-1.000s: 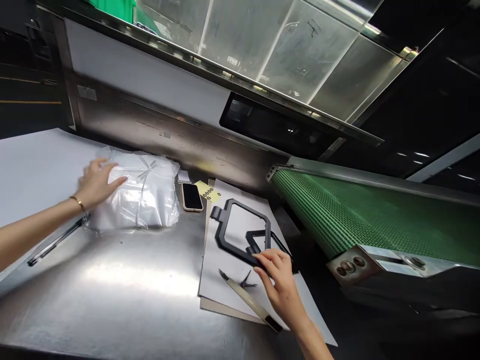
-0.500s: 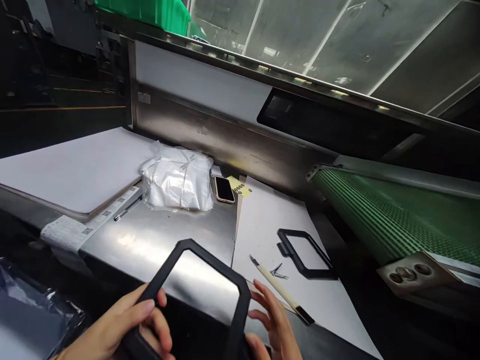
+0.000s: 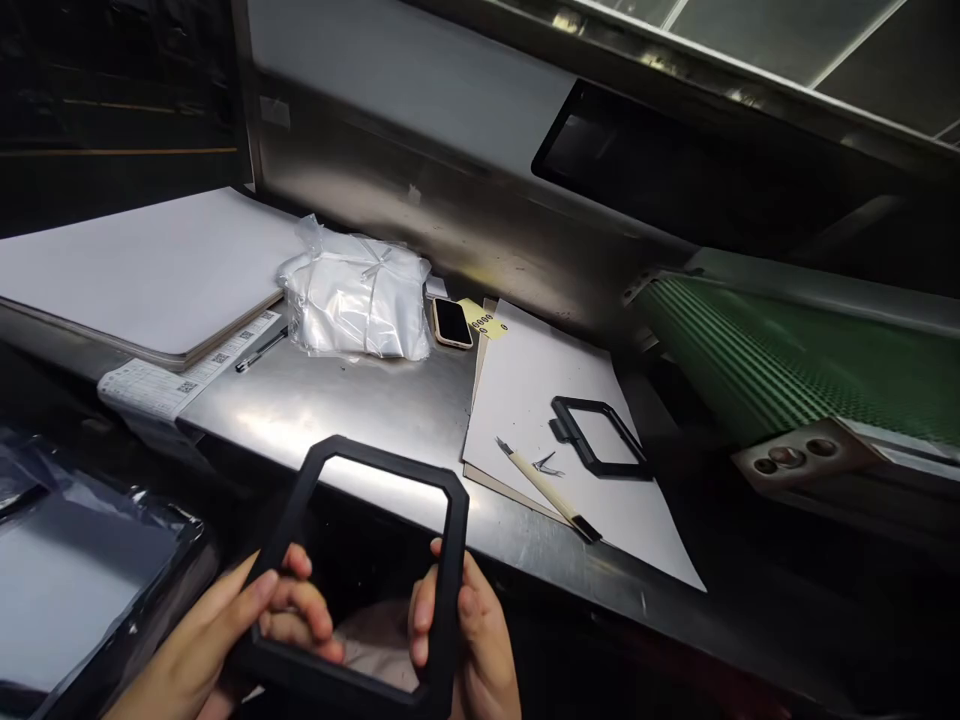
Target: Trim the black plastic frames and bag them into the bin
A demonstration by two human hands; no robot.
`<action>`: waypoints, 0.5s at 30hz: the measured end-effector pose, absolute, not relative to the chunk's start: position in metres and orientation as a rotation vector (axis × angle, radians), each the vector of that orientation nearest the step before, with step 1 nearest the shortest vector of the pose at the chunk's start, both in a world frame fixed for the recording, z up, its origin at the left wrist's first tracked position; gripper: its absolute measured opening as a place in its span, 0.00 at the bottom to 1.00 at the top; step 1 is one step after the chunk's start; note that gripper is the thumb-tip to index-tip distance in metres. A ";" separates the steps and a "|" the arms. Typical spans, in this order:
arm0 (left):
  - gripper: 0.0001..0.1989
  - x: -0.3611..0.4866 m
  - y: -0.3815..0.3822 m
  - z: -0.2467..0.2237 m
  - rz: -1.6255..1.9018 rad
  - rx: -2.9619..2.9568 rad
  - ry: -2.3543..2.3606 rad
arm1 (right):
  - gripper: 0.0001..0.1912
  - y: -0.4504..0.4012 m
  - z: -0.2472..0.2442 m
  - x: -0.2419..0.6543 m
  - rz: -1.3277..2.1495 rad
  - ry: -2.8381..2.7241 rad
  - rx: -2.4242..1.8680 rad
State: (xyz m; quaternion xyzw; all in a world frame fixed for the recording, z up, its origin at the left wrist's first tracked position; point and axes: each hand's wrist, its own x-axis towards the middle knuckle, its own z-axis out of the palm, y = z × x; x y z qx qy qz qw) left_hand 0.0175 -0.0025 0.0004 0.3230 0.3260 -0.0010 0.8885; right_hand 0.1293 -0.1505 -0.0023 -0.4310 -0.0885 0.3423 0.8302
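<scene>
A black rectangular frame [image 3: 455, 540] with cut corners is held up in front of me, tilted, its middle open. My left hand [image 3: 247, 625] grips its left side, thumb in front and fingers curled through the opening. On the other side, my right hand [image 3: 480, 625] wraps round the right bar, with fingertips showing inside the opening. A second, similar black frame [image 3: 592, 465] with a small tab lies on the white sheets [image 3: 540, 370] to the right. Next to it rest a craft knife [image 3: 547, 490] with a pale handle and some small dark scraps [image 3: 549, 465].
Toward the back of the metal table [image 3: 285, 420] lie a clear plastic-wrapped bundle [image 3: 360, 300] and a phone [image 3: 453, 323]. A pen [image 3: 261, 350] lies beside a stack of white boards [image 3: 142, 270]. The green conveyor belt [image 3: 810, 360] runs at right; a plastic-lined container [image 3: 82, 590] stands lower left.
My right hand has closed round the frame's right side, where its fingers were spread before. The frame has moved slightly left and up. The camera view has tilted downward.
</scene>
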 end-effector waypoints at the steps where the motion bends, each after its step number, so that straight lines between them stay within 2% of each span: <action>1: 0.16 0.018 -0.002 0.004 -0.010 0.728 0.699 | 0.15 -0.151 0.000 0.130 0.723 -0.187 -0.916; 6: 0.43 0.016 -0.003 0.000 0.071 1.105 0.616 | 0.11 -0.148 0.021 0.129 0.623 -0.179 -0.990; 7: 0.43 0.015 -0.005 -0.004 0.062 1.168 0.564 | 0.12 -0.145 0.026 0.126 0.586 -0.184 -1.020; 11: 0.28 0.023 -0.012 -0.020 -0.029 1.091 0.487 | 0.17 -0.130 0.032 0.114 0.534 -0.317 -1.110; 15: 0.26 0.040 -0.018 -0.035 -0.097 0.863 0.461 | 0.27 -0.118 0.025 0.109 0.569 -0.537 -1.337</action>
